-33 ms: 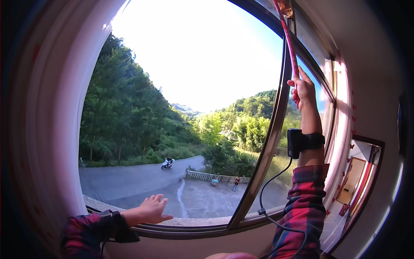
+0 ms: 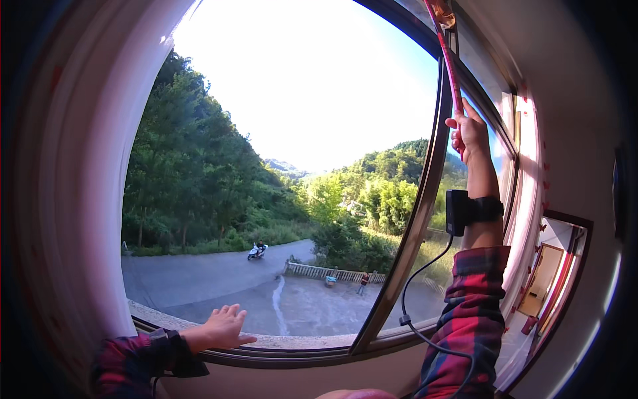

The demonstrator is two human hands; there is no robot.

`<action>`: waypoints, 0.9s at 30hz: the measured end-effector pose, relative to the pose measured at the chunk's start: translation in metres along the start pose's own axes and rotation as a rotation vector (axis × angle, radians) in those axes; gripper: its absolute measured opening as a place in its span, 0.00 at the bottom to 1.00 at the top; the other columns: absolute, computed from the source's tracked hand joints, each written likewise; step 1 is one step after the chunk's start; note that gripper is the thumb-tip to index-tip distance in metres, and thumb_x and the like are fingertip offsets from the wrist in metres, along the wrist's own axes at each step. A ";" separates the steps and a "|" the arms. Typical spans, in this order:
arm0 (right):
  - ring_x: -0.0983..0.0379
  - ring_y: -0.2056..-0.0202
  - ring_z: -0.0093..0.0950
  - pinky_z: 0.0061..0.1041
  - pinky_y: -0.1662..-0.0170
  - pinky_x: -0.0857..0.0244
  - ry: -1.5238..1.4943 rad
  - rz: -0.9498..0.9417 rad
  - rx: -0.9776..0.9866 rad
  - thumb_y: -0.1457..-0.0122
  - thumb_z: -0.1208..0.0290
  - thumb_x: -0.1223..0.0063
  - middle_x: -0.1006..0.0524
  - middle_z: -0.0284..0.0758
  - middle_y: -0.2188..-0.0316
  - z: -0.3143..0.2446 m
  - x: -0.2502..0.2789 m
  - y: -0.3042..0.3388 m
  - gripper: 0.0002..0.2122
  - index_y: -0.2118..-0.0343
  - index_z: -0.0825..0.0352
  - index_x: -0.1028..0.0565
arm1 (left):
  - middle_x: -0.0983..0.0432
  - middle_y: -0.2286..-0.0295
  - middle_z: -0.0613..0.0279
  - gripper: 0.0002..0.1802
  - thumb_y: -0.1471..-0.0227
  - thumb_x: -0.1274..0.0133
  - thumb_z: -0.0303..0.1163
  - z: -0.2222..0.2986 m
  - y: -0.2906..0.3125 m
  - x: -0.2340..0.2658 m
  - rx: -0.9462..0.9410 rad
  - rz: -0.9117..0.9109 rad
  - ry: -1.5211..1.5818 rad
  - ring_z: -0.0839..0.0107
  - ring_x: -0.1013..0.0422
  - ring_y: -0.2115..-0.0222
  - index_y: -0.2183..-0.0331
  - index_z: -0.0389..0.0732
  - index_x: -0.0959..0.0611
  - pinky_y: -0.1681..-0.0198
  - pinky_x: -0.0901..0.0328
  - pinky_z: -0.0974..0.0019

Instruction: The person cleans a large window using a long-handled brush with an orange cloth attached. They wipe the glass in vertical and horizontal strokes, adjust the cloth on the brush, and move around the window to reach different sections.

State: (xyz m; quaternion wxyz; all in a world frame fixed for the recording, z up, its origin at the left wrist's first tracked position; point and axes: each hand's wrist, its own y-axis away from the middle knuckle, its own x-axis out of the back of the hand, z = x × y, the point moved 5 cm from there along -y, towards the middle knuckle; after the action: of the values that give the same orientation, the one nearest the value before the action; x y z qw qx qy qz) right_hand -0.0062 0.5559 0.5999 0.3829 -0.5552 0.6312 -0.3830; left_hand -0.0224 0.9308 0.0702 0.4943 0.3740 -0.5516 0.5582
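Observation:
My right hand (image 2: 473,138), raised high at the right, is closed round the lower end of a long pink stick (image 2: 450,70). The stick slants up and left across the window frame (image 2: 407,256). By its upper end is a crumpled brownish-orange piece (image 2: 444,14), cut off by the picture's edge; I cannot tell whether it is fixed to the stick. At the lower left, my left hand (image 2: 224,327) is held out with fingers spread and nothing in it, over the stone window ledge (image 2: 299,342); contact with the ledge is unclear.
Pale curtains hang at the left (image 2: 80,199) and right of the window. A black cable (image 2: 407,292) runs from the device on my right wrist (image 2: 458,213) down my sleeve. Outside are a road with a white scooter (image 2: 257,251), a railing (image 2: 319,271) and a person (image 2: 363,284).
My right hand has shifted slightly right and upward with the stick. My left hand has drawn a little to the left and down.

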 end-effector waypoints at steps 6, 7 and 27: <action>0.40 0.86 0.15 0.14 0.84 0.42 -0.054 -0.005 -0.062 0.36 0.71 0.55 0.25 0.37 0.72 -0.017 -0.037 -0.079 0.25 0.37 0.54 0.44 | 0.42 0.43 0.41 0.49 0.48 0.60 0.69 -0.090 0.076 -0.091 0.412 -0.026 0.234 0.47 0.49 0.39 0.46 0.31 0.31 0.38 0.62 0.36; 0.39 0.86 0.16 0.15 0.84 0.41 -0.075 -0.050 -0.096 0.36 0.70 0.55 0.26 0.38 0.73 -0.015 -0.044 -0.091 0.24 0.37 0.54 0.44 | 0.42 0.43 0.43 0.48 0.47 0.62 0.68 -0.095 0.090 -0.099 0.462 -0.014 0.252 0.48 0.49 0.39 0.46 0.31 0.30 0.38 0.65 0.34; 0.45 0.89 0.14 0.14 0.88 0.49 0.148 0.109 -0.035 0.35 0.59 0.59 0.38 0.26 0.85 -0.017 -0.062 -0.153 0.19 0.41 0.48 0.36 | 0.25 0.54 0.54 0.33 0.52 0.46 0.56 -0.097 0.099 -0.126 0.441 0.481 0.101 0.59 0.34 0.48 0.55 0.38 0.19 0.36 0.61 0.41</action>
State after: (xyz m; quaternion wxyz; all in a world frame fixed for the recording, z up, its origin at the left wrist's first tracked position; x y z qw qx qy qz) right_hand 0.0466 0.6046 0.7492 0.3460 -0.4968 0.6935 -0.3905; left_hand -0.0761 1.0189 -0.0866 0.2821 0.3028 -0.4647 0.7828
